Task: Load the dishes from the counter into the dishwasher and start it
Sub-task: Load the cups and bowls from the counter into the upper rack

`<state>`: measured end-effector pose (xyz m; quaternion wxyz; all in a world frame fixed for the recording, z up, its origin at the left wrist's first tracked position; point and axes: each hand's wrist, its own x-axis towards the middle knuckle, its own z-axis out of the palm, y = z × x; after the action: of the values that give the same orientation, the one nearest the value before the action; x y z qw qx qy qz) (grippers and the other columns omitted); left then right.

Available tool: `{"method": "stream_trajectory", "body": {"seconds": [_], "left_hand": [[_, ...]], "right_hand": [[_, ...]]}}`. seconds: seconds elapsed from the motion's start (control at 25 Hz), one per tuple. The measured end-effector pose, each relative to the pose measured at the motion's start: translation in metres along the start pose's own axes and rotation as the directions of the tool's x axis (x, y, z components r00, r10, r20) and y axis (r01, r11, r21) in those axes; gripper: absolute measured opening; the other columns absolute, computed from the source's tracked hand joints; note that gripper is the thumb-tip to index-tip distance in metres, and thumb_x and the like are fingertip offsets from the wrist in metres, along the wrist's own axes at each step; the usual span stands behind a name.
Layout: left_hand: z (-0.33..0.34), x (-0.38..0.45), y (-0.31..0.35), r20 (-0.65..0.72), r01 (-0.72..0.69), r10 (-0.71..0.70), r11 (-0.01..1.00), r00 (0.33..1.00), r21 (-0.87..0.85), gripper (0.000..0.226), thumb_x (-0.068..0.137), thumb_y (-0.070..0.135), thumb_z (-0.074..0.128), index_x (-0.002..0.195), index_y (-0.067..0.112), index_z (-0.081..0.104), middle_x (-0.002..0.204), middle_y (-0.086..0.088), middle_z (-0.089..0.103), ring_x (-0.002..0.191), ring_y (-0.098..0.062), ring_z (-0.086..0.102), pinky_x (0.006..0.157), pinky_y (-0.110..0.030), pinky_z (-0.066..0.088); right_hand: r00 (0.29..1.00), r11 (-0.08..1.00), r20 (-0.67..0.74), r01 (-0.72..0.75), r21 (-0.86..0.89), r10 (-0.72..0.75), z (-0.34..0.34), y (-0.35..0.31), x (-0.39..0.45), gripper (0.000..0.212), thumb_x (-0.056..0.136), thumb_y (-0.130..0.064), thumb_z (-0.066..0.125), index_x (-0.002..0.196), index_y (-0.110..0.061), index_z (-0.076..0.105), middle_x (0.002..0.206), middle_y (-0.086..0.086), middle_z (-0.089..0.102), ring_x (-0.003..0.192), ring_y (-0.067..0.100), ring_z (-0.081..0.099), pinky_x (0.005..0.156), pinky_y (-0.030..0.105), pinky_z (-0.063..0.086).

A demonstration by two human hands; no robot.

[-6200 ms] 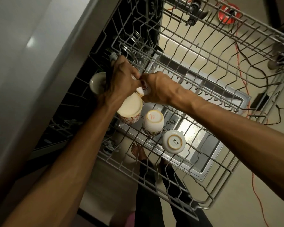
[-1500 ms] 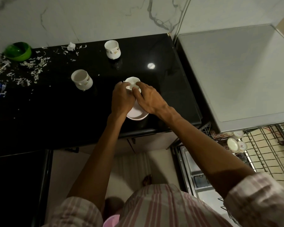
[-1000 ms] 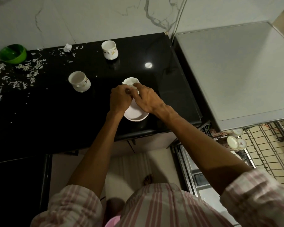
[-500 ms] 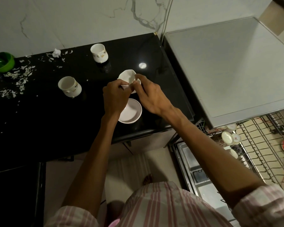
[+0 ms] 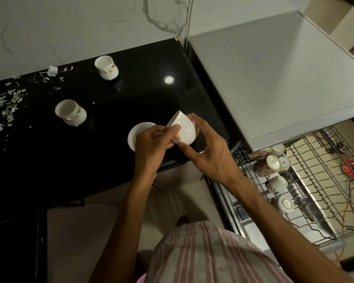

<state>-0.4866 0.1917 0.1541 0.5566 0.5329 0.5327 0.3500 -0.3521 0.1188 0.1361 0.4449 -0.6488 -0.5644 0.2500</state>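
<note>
1. The left hand (image 5: 151, 146) and the right hand (image 5: 208, 154) met over the front edge of the glossy black stone counter (image 5: 131, 82), holding a small white ceramic bowl (image 5: 184, 129) tipped on its side above the surface, its mouth turned up and to the left.
2. The right hand's fingers were curled round the bowl's foot and outer wall, thumb underneath; the left hand's fingertips pinched at its near rim. The two-handed hold was probably meant to steady smooth, slippery ceramic during the carry.
3. A flat white saucer (image 5: 137, 133) lay on the counter just beside and partly under the left hand, left for a later trip.
4. Two white footed mugs with gold markings stood farther back: one mid-counter (image 5: 71, 113), one near the wall (image 5: 106, 67). Both awaited loading.
5. The pulled-out grey wire dishwasher rack (image 5: 315, 180) sat low to the right, with several patterned and white cups (image 5: 272, 164) upturned in it so they would drain.
6. Judging by this, loading was partway done; the bowl likely needed a mouth-down slot in the rack.
</note>
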Motion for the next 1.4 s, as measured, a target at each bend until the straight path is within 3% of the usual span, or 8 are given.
{"method": "stream_trajectory", "body": {"seconds": [0.16,0.44,0.6,0.76,0.88,1.04,1.24,1.4], "left_hand": [[0.019,-0.016,-0.002,0.086,0.106,-0.097,0.988,0.992,-0.108,0.019,0.088,0.025,0.069,0.078,0.008,0.069,0.078,0.001,0.075,0.083,-0.011,0.073,0.065,-0.019,0.056],[0.056,-0.038,-0.013,0.214,0.193,-0.178,0.98,0.96,-0.051,0.029,0.092,0.037,0.062,0.082,0.011,0.068,0.088,-0.004,0.074,0.082,-0.01,0.072,0.062,-0.019,0.055],[0.075,-0.047,-0.016,0.276,0.17,-0.166,0.985,0.947,0.008,0.031,0.094,0.039,0.058,0.077,0.015,0.067,0.088,-0.007,0.073,0.085,-0.016,0.072,0.073,-0.029,0.06],[0.094,-0.054,-0.02,0.315,0.127,-0.151,0.987,0.937,0.096,0.031,0.093,0.043,0.057,0.072,0.022,0.066,0.086,0.001,0.072,0.081,-0.007,0.07,0.072,-0.028,0.06],[0.108,-0.06,-0.02,0.327,0.091,-0.131,0.987,0.936,0.135,0.032,0.092,0.047,0.056,0.075,0.023,0.066,0.085,0.006,0.07,0.078,0.001,0.068,0.068,-0.022,0.058],[0.126,-0.07,-0.019,0.347,-0.008,-0.064,0.98,0.936,0.201,0.034,0.085,0.06,0.053,0.08,0.03,0.068,0.08,0.019,0.07,0.082,0.002,0.067,0.073,-0.029,0.06],[0.147,-0.08,-0.026,0.416,-0.152,0.042,0.96,0.908,0.235,0.039,0.083,0.063,0.057,0.094,0.029,0.074,0.088,0.008,0.07,0.082,-0.005,0.064,0.071,-0.027,0.057],[0.167,-0.084,-0.038,0.437,-0.126,-0.014,0.949,0.9,0.29,0.036,0.087,0.057,0.061,0.1,0.025,0.072,0.103,0.006,0.065,0.094,-0.011,0.065,0.078,-0.038,0.06]], "right_hand": [[0.997,1.0,-0.072,-0.025,0.015,0.026,-0.01,0.008,-0.023,0.073,0.084,-0.025,0.076,0.145,-0.014,0.039,0.147,0.001,0.044,0.133,0.011,0.044,0.105,0.031,0.045],[0.97,0.987,-0.19,-0.158,-0.012,0.153,-0.038,0.021,-0.055,0.072,0.081,-0.032,0.077,0.143,-0.019,0.043,0.139,-0.005,0.049,0.12,0.001,0.048,0.094,0.015,0.046],[0.943,0.976,-0.26,-0.22,-0.01,0.21,-0.05,0.028,-0.072,0.072,0.078,-0.035,0.078,0.141,-0.021,0.046,0.135,-0.006,0.052,0.113,0.0,0.051,0.086,0.009,0.045],[0.913,0.961,-0.311,-0.275,0.015,0.266,-0.063,0.033,-0.087,0.073,0.077,-0.038,0.08,0.14,-0.024,0.047,0.133,-0.008,0.053,0.11,-0.003,0.05,0.082,0.005,0.043],[0.896,0.954,-0.335,-0.296,0.041,0.292,-0.074,0.035,-0.094,0.071,0.077,-0.04,0.081,0.138,-0.024,0.048,0.129,-0.009,0.056,0.107,0.0,0.053,0.082,0.012,0.049],[0.854,0.933,-0.378,-0.347,0.098,0.358,-0.091,0.042,-0.105,0.068,0.077,-0.04,0.081,0.135,-0.026,0.05,0.125,-0.011,0.058,0.106,0.006,0.058,0.085,0.028,0.055],[0.792,0.856,-0.351,-0.392,0.336,0.5,-0.115,0.05,-0.121,0.056,0.076,-0.044,0.081,0.125,-0.034,0.057,0.113,-0.018,0.062,0.099,0.009,0.065,0.081,0.04,0.058],[0.735,0.785,-0.319,-0.458,0.417,0.598,-0.129,0.062,-0.139,0.058,0.074,-0.053,0.077,0.125,-0.034,0.057,0.113,-0.011,0.066,0.097,0.011,0.068,0.082,0.041,0.059]]}}
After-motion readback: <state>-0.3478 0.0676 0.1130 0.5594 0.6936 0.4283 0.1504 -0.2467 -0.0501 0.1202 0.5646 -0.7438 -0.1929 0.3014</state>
